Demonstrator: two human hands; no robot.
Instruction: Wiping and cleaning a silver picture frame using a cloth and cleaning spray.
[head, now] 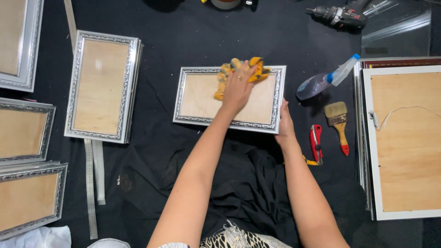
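A silver ornate picture frame [183, 98] lies face-down on black cloth at the centre, its wooden backing up. A yellow cloth [258, 69] rests on the frame's upper edge. My left hand [236, 89] lies over the cloth and presses it onto the backing. At the frame's lower right corner, my right hand [285, 124] grips the edge.
Right of the frame lie a spray bottle [321, 80], a paintbrush [339, 121] and a red utility knife [315, 142]. A drill [340, 17] sits at the top right. Several silver frames [103, 85] lie at the left, a large white frame [404, 142] at the right, metal rulers [92, 183] at the lower left.
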